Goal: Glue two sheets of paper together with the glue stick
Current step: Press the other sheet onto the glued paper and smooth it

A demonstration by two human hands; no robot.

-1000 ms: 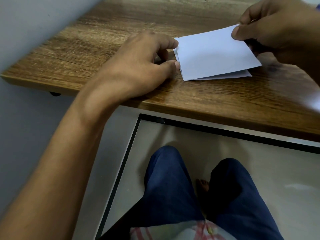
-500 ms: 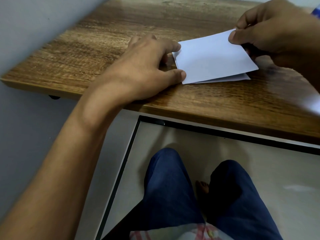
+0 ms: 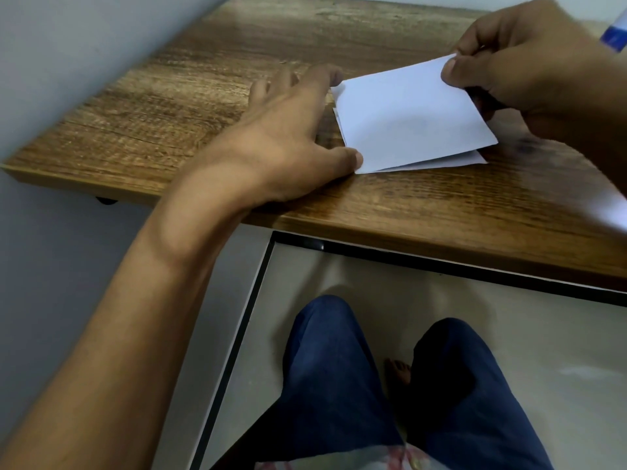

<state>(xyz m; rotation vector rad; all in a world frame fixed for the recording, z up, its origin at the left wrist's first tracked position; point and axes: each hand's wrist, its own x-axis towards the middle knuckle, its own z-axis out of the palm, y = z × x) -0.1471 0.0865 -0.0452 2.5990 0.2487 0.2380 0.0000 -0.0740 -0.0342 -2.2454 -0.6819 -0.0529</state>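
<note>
Two small white sheets lie stacked on the wooden table (image 3: 176, 106). The upper sheet (image 3: 403, 120) is lifted at its far right corner, where my right hand (image 3: 529, 62) pinches it between thumb and forefinger. Under it the lower sheet (image 3: 454, 161) shows only as a thin strip along the near edge. My left hand (image 3: 288, 140) rests flat beside the stack, its fingers spread, with the thumb tip and forefinger tip touching the sheets' left edge. A blue and white object (image 3: 615, 30), possibly the glue stick, peeks in at the top right edge.
The table's near edge (image 3: 407, 232) runs across the middle of the view, with a grey wall to the left. Below are my legs in blue trousers (image 3: 339, 385) and a pale floor with a black frame line (image 3: 237, 334). Something white (image 3: 615, 205) lies at the right edge.
My left hand has opened and its fingers have spread out flat on the table by the sheets' left edge. My right hand keeps its pinch on the upper sheet's corner.
</note>
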